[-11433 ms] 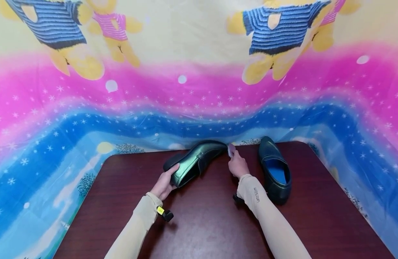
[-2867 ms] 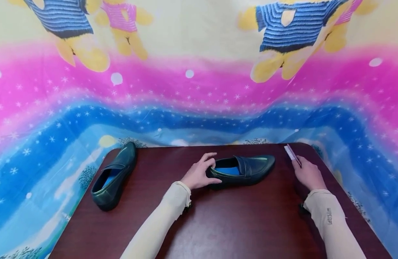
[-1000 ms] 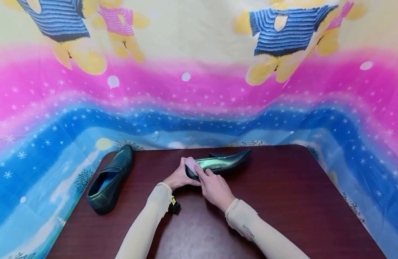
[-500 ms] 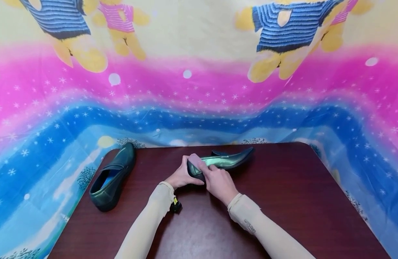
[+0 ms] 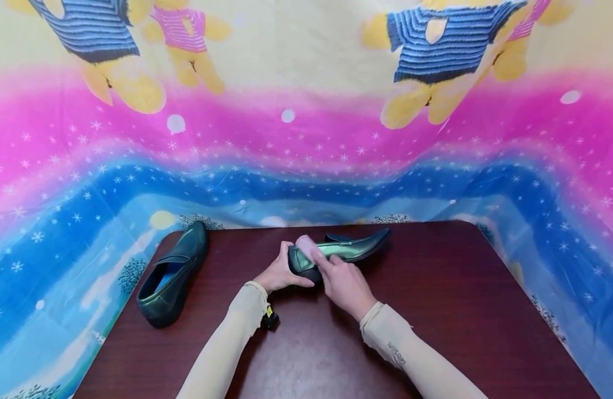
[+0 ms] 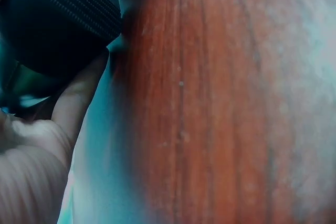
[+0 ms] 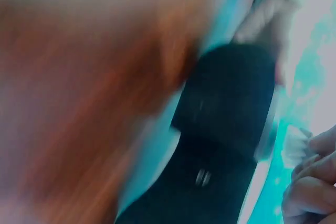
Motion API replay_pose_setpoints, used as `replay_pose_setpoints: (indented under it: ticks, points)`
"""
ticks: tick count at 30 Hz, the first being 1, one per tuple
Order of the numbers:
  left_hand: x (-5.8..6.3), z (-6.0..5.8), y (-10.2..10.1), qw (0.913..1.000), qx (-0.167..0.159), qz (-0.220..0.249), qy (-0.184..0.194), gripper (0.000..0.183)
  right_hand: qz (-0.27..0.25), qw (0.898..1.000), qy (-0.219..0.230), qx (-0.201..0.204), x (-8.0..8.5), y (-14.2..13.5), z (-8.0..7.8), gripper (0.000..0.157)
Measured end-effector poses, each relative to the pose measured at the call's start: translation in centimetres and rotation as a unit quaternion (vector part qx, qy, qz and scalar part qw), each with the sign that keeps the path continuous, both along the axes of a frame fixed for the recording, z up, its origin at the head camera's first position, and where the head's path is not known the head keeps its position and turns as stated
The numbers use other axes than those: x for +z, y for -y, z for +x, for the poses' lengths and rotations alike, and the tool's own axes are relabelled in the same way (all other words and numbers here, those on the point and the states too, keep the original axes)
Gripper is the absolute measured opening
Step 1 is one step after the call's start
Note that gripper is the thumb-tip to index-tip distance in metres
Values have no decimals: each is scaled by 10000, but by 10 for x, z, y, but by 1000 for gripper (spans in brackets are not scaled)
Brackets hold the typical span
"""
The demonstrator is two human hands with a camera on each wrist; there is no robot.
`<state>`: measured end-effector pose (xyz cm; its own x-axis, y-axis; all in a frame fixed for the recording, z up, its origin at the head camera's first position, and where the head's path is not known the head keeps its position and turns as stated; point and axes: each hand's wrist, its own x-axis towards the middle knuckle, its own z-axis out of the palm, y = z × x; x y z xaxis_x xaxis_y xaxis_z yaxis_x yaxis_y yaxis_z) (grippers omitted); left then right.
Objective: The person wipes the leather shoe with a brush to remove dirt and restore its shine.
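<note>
Your right hand [image 5: 348, 285] has brought the brush [image 5: 305, 247] from well beyond the toe to the heel end of the shoe over the past three seconds, sliding slightly toward the toe in the last half second. Meanwhile, the dark green shoe [image 5: 358, 247] has gone from sitting flat on the worktop [image 5: 436, 310] to being tipped, its side turned up and its sole facing your right wrist camera. It lies just ahead of your right hand, its heel in your left hand [image 5: 276, 274]: thumb on the near side, fingers round the back, presumably so the heel cannot twist while the toe points off to the right. Your right hand pinches the brush, a finger laid on its pink back, which probably helps you keep even pressure; its working face is hidden. You can't tell whether the toe touches the worktop. Well to the left of your left hand, the second shoe [image 5: 180, 277] stands upright, likely set there to leave your arms room.
</note>
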<state>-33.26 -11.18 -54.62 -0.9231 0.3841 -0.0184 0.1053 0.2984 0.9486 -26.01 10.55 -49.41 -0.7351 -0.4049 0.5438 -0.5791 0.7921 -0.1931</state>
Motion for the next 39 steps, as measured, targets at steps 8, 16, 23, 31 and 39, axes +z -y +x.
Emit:
replay_pose_setpoints:
  ticks: [8, 16, 23, 31, 39]
  points:
    - [2, 2, 1, 9999, -122, -9, 19, 101, 431, 9983, -180, 334, -9, 13, 5, 50]
    - [0, 3, 0, 9999, 68, 24, 128, 102, 271, 9994, -118, -205, -7, -25, -9, 50]
    - [-3, 2, 1, 9997, 98, 74, 224, 100, 42, 9997, -57, -253, -4, -34, -7, 46]
    - [2, 2, 1, 9995, -36, 142, 294, 104, 522, 9959, 70, 740, -9, -6, 9, 50]
    - [1, 1, 2, 9993, -34, 108, 361, 102, 622, 9964, 9, 574, -12, -23, 1, 51]
